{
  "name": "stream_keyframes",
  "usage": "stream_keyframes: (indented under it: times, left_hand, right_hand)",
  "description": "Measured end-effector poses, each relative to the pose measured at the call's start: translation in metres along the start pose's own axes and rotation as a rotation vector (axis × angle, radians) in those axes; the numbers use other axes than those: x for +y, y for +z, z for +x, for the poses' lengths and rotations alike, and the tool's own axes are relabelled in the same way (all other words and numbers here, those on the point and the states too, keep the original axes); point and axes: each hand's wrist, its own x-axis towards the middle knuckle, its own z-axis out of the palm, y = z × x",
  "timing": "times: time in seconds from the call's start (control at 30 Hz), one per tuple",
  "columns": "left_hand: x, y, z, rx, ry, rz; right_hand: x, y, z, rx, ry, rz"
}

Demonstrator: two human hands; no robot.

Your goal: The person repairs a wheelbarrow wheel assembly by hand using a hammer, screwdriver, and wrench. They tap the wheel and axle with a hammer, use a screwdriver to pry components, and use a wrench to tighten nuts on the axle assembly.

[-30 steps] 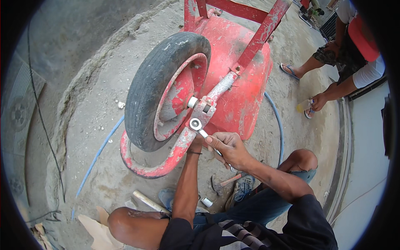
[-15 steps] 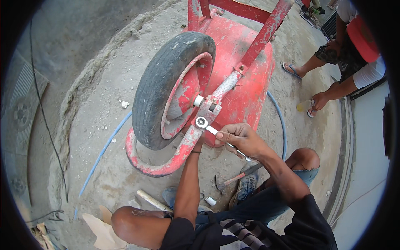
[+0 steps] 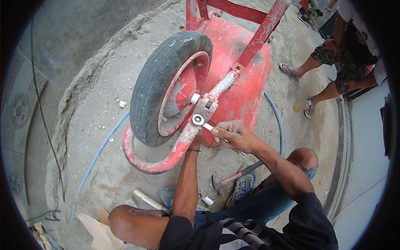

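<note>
An overturned red wheelbarrow [image 3: 246,89] lies before me, its black-tyred wheel [image 3: 146,91] upright over the tray. My right hand [image 3: 235,135] grips a combination wrench [image 3: 207,126], whose ring end sits around a bolt on the chipped red tube frame [image 3: 180,154], just below the axle bracket [image 3: 205,107]. My left hand [image 3: 196,137] reaches up beneath that frame near the same bolt; the tube and bracket hide its fingers, so what it touches cannot be seen.
A hammer [image 3: 239,174] lies by my shoe, near a small white cylinder [image 3: 207,201] and a pale pipe-like rod [image 3: 150,200]. Blue hose [image 3: 102,148] runs along the gritty ground. Torn cardboard [image 3: 98,231] is at lower left. Another person in sandals [image 3: 308,68] is at right.
The wrench handle and my right hand have swung slightly, with the ring still on the bolt. The view has shifted a little. The other person's hand has drawn back from the yellowish item on the ground.
</note>
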Motion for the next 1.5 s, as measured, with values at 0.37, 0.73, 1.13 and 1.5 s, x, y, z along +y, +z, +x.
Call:
stream_keyframes:
  times: [0.37, 0.73, 1.13, 1.5]
  left_hand:
    - [0.01, -0.005, -0.017, -0.044, -0.007, 0.053]
    - [-0.005, -0.001, -0.006, -0.196, 0.064, 0.345]
    - [0.043, 0.0, 0.005, 0.033, -0.092, -0.114]
    - [0.008, 0.003, -0.014, -0.01, 0.006, 0.078]
  right_hand:
    - [0.018, 0.135, 0.014, 0.7, -0.119, 0.59]
    - [-0.012, -0.032, 0.006, -0.049, 0.104, -0.037]
    - [0.0, -0.005, -0.002, -0.016, 0.047, -0.064]
    - [0.018, 0.118, 0.001, 0.573, -0.051, 0.584]
